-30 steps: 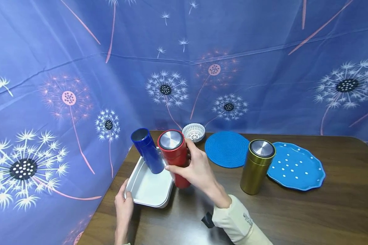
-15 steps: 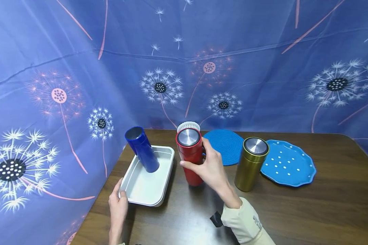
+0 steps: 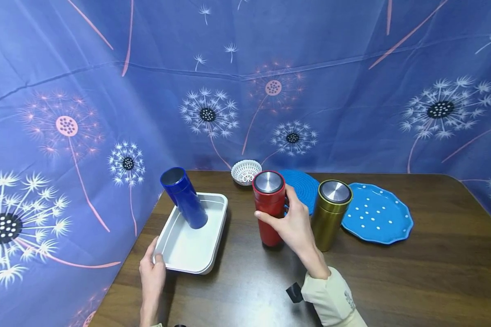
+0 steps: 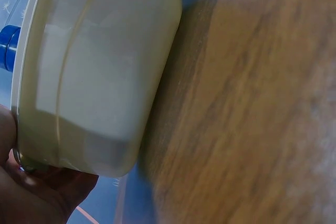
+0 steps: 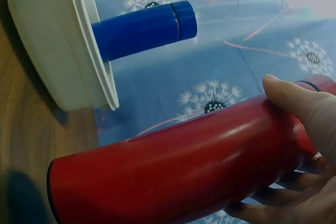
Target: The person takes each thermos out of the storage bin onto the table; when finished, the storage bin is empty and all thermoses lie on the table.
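Note:
My right hand [image 3: 298,230] grips a red vacuum flask [image 3: 268,205] from its right side, thumb across the front. Its silver-topped lid faces up, and its base is close over the table, left of a gold vacuum flask [image 3: 330,220]. In the right wrist view the fingers curl round the red flask's [image 5: 168,166] upper part. With thumb and fingers, my left hand [image 3: 152,274] holds the near left corner of a white rectangular tub [image 3: 188,254]. Inside this tub stands a blue flask [image 3: 190,206]; the left wrist view shows the tub's outer wall [image 4: 100,66].
Behind the red flask are a white openwork basket [image 3: 246,172] and a round blue woven placemat [image 3: 304,186], partly hidden. A blue dotted plate [image 3: 376,215] lies right of the gold flask. A small black object [image 3: 294,293] shows beside my right sleeve. A dandelion-print cloth hangs behind the table.
My right hand has carried the red flask rightward, from beside the tub to near the gold flask. The left hand keeps hold of the tub. The head view has shifted slightly.

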`<action>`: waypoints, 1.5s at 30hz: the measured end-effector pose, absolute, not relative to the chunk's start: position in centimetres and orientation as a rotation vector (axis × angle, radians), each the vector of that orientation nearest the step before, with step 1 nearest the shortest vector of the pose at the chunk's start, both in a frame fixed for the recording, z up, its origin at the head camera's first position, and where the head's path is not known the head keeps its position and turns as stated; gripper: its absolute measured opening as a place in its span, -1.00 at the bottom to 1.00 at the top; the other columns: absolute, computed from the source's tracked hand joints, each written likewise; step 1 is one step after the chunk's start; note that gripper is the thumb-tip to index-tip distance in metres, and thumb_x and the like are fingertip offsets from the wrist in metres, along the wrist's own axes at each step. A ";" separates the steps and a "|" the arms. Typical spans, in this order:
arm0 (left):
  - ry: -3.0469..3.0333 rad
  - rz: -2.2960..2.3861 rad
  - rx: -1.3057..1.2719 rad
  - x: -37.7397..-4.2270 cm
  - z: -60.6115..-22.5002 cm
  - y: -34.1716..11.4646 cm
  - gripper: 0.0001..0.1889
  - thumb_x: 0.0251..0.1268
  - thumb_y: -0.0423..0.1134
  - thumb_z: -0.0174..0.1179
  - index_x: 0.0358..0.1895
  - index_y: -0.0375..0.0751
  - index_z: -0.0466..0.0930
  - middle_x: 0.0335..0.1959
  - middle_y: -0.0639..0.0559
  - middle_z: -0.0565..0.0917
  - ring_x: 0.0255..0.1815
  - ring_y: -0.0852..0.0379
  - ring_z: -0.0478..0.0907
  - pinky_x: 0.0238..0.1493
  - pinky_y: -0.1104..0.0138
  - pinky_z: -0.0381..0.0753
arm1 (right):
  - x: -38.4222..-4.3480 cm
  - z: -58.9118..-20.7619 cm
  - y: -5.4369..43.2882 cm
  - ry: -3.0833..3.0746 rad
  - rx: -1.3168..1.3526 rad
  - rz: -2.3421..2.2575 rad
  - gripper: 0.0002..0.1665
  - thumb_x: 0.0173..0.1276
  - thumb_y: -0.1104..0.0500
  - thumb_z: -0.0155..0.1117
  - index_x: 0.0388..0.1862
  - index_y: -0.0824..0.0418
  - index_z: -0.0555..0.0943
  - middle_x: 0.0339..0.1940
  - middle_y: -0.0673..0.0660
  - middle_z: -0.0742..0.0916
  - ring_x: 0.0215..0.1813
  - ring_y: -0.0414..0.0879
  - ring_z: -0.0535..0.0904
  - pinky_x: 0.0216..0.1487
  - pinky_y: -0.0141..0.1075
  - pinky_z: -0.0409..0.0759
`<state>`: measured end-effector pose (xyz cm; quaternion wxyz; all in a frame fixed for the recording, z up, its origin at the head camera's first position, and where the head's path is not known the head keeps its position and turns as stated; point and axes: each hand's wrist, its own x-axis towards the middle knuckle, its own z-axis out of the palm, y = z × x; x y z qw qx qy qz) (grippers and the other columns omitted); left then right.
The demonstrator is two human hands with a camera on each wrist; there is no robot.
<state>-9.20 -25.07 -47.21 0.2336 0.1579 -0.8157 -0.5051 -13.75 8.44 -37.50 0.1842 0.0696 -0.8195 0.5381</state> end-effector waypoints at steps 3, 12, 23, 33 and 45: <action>-2.242 -1.378 0.431 -9.2 -47.1 -25.1 -0.51 0.31 -0.53 -0.19 0.30 -0.49 0.39 0.27 -0.45 0.44 0.28 -0.30 0.39 0.02 0.78 0.22 | -13.8 -38.0 8.8 -2.299 0.175 1.507 -0.02 -0.08 0.00 0.65 0.31 0.18 0.39 0.08 0.15 0.68 0.09 0.04 0.61 0.02 -0.01 0.62; -2.240 -1.362 0.434 -9.2 -47.1 -25.1 -0.52 0.30 -0.54 -0.19 0.29 -0.49 0.41 0.25 -0.45 0.45 0.27 -0.31 0.40 0.01 0.78 0.22 | -13.7 -39.2 9.3 -2.296 0.108 1.481 -0.03 -0.09 0.01 0.65 0.30 0.19 0.40 0.07 0.19 0.68 0.10 0.06 0.60 0.05 0.01 0.59; -2.260 -1.358 0.451 -9.2 -47.2 -25.1 -0.53 0.35 -0.48 -0.19 0.29 -0.48 0.40 0.26 -0.44 0.45 0.29 -0.30 0.40 0.10 0.68 0.27 | -13.8 -40.1 9.6 -2.280 0.026 1.485 -0.05 -0.09 0.02 0.65 0.28 0.18 0.40 0.06 0.20 0.68 0.11 0.08 0.60 0.05 0.02 0.59; -2.250 -1.356 0.449 -9.1 -47.2 -25.0 -0.51 0.29 -0.54 -0.20 0.29 -0.48 0.41 0.26 -0.44 0.46 0.28 -0.30 0.40 -0.04 0.80 0.20 | -13.8 -40.5 9.7 -2.285 0.016 1.490 -0.02 -0.09 0.04 0.65 0.30 0.22 0.38 0.10 0.22 0.66 0.13 0.11 0.58 0.08 0.05 0.58; -2.252 -1.370 0.448 -9.1 -47.2 -25.0 -0.51 0.31 -0.54 -0.21 0.29 -0.48 0.40 0.26 -0.45 0.45 0.28 -0.30 0.40 -0.05 0.79 0.21 | -13.6 -41.0 9.7 -2.270 0.016 1.493 -0.04 -0.07 0.05 0.64 0.29 0.20 0.38 0.09 0.21 0.66 0.14 0.11 0.57 0.09 0.06 0.57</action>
